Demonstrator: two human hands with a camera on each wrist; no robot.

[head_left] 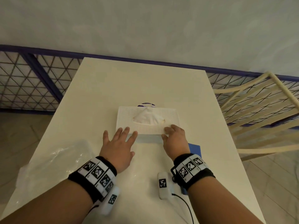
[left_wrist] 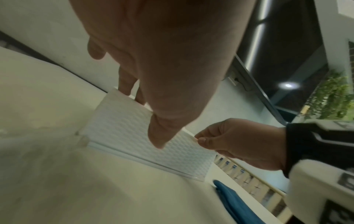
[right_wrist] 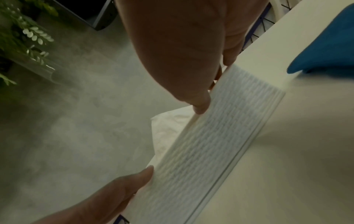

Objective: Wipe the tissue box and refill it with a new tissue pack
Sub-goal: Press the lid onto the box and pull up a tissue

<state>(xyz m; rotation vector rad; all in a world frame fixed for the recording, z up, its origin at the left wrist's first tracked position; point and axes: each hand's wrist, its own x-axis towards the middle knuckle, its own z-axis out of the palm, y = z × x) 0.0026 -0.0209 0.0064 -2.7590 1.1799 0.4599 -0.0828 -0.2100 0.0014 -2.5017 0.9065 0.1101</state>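
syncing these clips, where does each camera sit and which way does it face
Head: looks forward and down over the table at the tissue box; both forearms, left hand, right hand.
Left wrist: looks along the left palm at the box's side; right hand opposite.
Right wrist: looks along the right hand at the box's side; left fingers below.
All share the box; each also shows the blue cloth.

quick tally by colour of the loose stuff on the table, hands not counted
white: 2, the tissue box and the tissue poking from its slot
blue: 1, the cloth
clear: 1, the plastic wrapper
total: 4
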